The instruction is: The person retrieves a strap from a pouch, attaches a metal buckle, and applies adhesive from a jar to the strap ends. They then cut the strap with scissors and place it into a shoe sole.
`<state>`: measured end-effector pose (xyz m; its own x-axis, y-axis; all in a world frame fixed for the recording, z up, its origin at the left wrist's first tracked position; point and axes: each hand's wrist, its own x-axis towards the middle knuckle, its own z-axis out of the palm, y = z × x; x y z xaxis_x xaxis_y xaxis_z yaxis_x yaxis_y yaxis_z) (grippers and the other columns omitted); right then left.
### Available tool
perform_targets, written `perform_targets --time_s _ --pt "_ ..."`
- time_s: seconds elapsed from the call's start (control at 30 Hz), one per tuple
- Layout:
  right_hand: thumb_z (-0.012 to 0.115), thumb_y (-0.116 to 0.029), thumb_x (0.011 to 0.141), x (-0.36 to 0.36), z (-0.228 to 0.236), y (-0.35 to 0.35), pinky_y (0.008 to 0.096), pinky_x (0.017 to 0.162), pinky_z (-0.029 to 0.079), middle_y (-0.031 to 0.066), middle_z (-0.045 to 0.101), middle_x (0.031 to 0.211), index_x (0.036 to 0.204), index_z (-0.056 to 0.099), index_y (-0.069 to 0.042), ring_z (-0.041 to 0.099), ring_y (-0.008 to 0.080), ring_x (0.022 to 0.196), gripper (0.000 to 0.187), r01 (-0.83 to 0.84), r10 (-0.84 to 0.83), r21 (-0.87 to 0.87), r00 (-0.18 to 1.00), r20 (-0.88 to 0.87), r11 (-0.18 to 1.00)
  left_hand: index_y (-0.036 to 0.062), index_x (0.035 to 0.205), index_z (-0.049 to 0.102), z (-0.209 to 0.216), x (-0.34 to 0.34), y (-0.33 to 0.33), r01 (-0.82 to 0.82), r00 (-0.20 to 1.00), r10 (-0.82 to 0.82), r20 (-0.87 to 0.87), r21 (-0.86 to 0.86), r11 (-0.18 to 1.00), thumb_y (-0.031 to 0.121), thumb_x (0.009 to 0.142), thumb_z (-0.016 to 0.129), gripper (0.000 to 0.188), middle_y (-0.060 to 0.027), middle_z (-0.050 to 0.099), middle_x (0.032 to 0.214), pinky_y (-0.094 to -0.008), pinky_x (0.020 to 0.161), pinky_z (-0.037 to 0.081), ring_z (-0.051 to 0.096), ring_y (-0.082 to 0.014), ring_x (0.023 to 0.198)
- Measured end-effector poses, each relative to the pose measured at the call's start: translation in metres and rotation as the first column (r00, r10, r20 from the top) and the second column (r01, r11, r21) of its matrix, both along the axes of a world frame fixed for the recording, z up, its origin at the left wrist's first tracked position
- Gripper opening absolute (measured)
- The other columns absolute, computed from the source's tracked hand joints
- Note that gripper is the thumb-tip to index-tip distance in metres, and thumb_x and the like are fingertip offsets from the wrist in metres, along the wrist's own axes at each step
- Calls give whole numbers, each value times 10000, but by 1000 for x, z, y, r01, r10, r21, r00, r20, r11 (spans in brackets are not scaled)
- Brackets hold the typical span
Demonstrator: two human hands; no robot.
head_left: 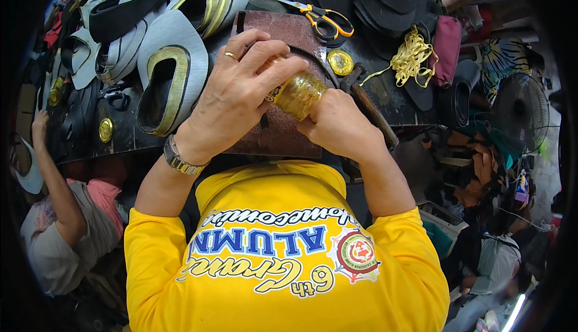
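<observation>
- Left hand [232, 91]: your fingers arch over the glass jar [301, 94] from above, wrapped on its side with the fingertips out of sight. Right hand [342, 118]: your fingers are curled in against the jar's lower end; whether they pinch the rim or something inside it, I cannot tell.
- You have the jar, with its amber contents, between your two hands, above the brown slab [256, 137] at the near side of the bench [127, 138]. Whether it touches the slab is hidden.
- Spilling looks like the main risk: if that lower end is uncovered, tipping the jar further could let the contents run onto your right fingers, the slab or your yellow shirt [271, 190].
- Slipping comes next, I'd judge: should smooth glass turn in your left grip while your right hand pushes or twists, the jar could drop.
- Your right forearm lies close to a wooden-handled tool [372, 115]; a wide elbow swing might knock it. The gold lid [340, 62], just beyond your right hand, could be nudged too.
- The jar leans over, its long axis slanting from upper left, under your left fingers, down to lower right. That lower-right end, likely its mouth, points at your right hand.
</observation>
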<state>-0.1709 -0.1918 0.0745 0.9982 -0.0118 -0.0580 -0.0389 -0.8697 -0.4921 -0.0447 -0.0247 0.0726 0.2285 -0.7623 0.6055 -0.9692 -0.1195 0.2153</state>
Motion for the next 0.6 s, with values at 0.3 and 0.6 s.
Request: perform_targets --time_s 0.3,0.6 --pt "680 -81 799 -4 9 -10 417 659 510 185 615 675 1302 612 -61 614 328 631 509 37 -45 294 999 19 955 131 1241 649 -4 8 1 -38 975 34 -218 -11 999 -61 598 827 694 -90 620 1204 -411 1022 486 568 -334 1183" --pt "694 -12 824 -41 10 -13 306 576 452 98 501 631 1443 556 -148 470 147 536 648 161 -196 268 975 107 950 95 1295 635 -12 16 4 -90 907 85 -413 9 996 -43 681 804 651 -101 604 1266 -374 1017 516 600 -287 1211"
